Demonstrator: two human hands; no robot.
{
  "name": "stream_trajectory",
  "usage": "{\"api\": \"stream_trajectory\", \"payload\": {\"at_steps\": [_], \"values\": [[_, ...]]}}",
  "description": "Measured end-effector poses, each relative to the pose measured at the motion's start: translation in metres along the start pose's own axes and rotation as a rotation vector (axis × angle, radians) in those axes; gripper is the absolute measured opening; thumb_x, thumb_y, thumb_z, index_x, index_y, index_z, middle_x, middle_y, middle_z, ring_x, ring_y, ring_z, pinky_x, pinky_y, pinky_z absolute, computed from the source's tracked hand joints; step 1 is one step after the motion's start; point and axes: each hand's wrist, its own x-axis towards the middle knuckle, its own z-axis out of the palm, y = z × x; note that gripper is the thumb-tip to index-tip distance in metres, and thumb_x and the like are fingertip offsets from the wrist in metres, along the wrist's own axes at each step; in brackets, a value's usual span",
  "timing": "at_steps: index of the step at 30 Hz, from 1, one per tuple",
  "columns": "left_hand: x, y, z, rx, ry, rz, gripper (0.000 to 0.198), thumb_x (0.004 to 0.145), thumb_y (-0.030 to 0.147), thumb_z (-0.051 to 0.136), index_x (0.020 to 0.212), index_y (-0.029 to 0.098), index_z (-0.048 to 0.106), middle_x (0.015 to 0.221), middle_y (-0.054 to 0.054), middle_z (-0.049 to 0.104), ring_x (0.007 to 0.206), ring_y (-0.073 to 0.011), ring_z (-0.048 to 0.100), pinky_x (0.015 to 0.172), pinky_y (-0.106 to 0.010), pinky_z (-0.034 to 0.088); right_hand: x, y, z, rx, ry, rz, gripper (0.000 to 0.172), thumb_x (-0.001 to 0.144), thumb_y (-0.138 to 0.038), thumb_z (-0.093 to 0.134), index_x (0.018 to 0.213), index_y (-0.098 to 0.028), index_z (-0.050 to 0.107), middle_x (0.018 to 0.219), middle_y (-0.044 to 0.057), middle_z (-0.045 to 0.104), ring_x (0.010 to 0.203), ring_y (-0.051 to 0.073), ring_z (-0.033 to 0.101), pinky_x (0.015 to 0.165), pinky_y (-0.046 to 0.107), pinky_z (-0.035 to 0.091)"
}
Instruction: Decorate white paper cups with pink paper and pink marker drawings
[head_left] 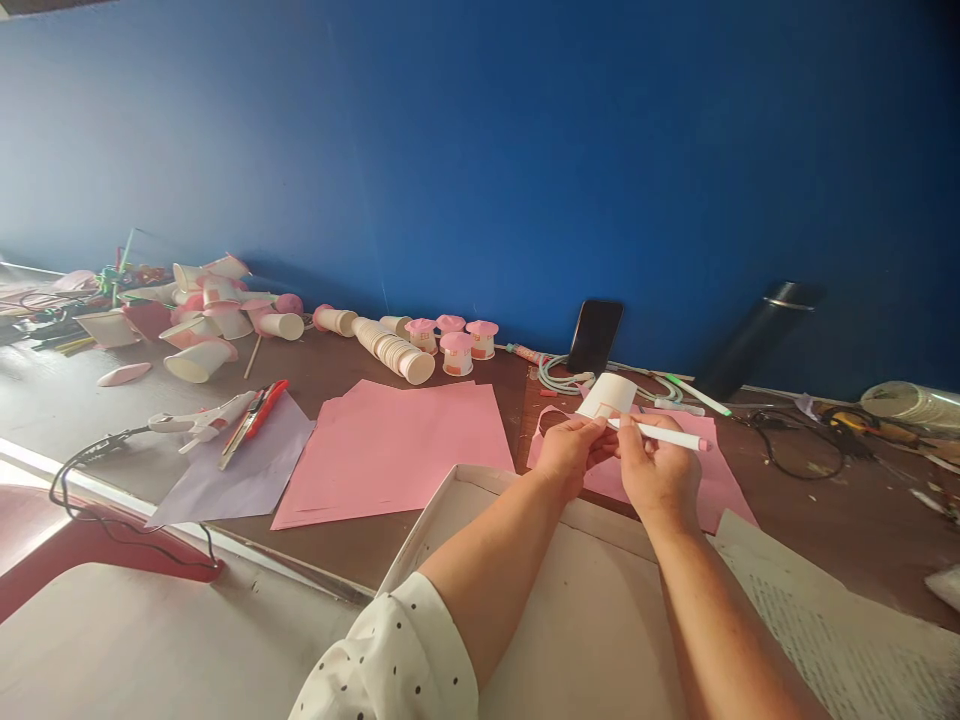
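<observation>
A white paper cup point(613, 391), tilted with its base up, is held near its rim by my left hand point(568, 455). Faint orange-pink lines show on the cup's side. Between the fingers of my right hand point(660, 475) is a white marker point(667, 433) with a pink end, its tip at the cup's lower side. Pink paper point(712, 470) lies beneath both hands. Beside my left hand a pink paper strip point(546, 420) curls up. Several finished-looking cups with pink tops point(457, 352) stand further back, with drawn orange marks on them.
Left of my hands lie pink sheets point(405, 450), a stack of paper cups point(394, 350), a glue gun point(202, 420) and a red cutter point(255, 420). Behind are a phone point(596, 335), a green marker point(697, 394) and a black bottle point(761, 340). A shallow white box point(592, 610) sits under my forearms.
</observation>
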Motion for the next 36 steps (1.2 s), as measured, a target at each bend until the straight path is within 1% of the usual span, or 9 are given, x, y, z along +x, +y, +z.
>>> {"api": "stream_trajectory", "payload": {"at_steps": [8, 11, 14, 21, 28, 36], "values": [[-0.0014, 0.0015, 0.0016, 0.016, -0.009, 0.004, 0.014, 0.082, 0.019, 0.062, 0.079, 0.007, 0.068, 0.07, -0.007, 0.064, 0.067, -0.0112, 0.061, 0.086, -0.031, 0.049, 0.0004, 0.001, 0.0006, -0.005, 0.02, -0.011, 0.029, 0.081, -0.043, 0.052, 0.083, -0.016, 0.065, 0.071, 0.008, 0.068, 0.059, 0.019, 0.061, 0.056, 0.027, 0.043], [-0.002, 0.0021, 0.0019, 0.019, -0.01, 0.003, 0.014, 0.08, 0.021, 0.065, 0.077, 0.007, 0.068, 0.07, -0.008, 0.064, 0.069, -0.0119, 0.062, 0.087, -0.031, 0.049, 0.0006, 0.0029, 0.001, -0.015, 0.023, -0.014, 0.03, 0.081, -0.043, 0.052, 0.084, -0.016, 0.065, 0.075, 0.009, 0.069, 0.061, 0.019, 0.062, 0.057, 0.028, 0.045], [-0.0023, 0.0023, 0.0016, 0.02, -0.023, -0.002, 0.017, 0.077, 0.024, 0.069, 0.076, 0.007, 0.068, 0.071, -0.008, 0.065, 0.07, -0.0126, 0.062, 0.087, -0.032, 0.049, 0.0008, 0.0047, 0.0013, -0.014, 0.027, -0.014, 0.031, 0.081, -0.044, 0.052, 0.084, -0.017, 0.064, 0.073, 0.008, 0.068, 0.062, 0.02, 0.063, 0.059, 0.029, 0.045], [-0.0031, 0.0032, 0.002, 0.029, -0.024, -0.016, 0.015, 0.078, 0.022, 0.067, 0.078, 0.007, 0.068, 0.073, -0.009, 0.066, 0.071, -0.0128, 0.063, 0.088, -0.032, 0.049, 0.0014, 0.0056, 0.0013, 0.013, 0.039, 0.02, 0.028, 0.081, -0.043, 0.053, 0.084, -0.017, 0.063, 0.072, 0.008, 0.069, 0.063, 0.021, 0.064, 0.059, 0.029, 0.045], [-0.0083, 0.0073, 0.0051, 0.038, -0.019, -0.021, 0.018, 0.076, 0.025, 0.071, 0.075, 0.007, 0.067, 0.073, -0.009, 0.066, 0.069, -0.013, 0.063, 0.089, -0.034, 0.049, 0.0027, 0.0027, -0.0004, 0.028, 0.045, 0.048, 0.029, 0.081, -0.044, 0.053, 0.087, -0.018, 0.062, 0.075, 0.008, 0.07, 0.069, 0.021, 0.066, 0.063, 0.03, 0.047], [-0.0056, 0.0045, 0.0036, 0.046, -0.043, -0.025, 0.017, 0.076, 0.024, 0.07, 0.076, 0.008, 0.068, 0.073, -0.009, 0.066, 0.069, -0.0135, 0.064, 0.092, -0.036, 0.048, 0.0036, 0.0035, 0.0, 0.047, 0.063, 0.075, 0.027, 0.081, -0.042, 0.054, 0.088, -0.017, 0.062, 0.075, 0.008, 0.07, 0.068, 0.022, 0.067, 0.065, 0.031, 0.048]]}}
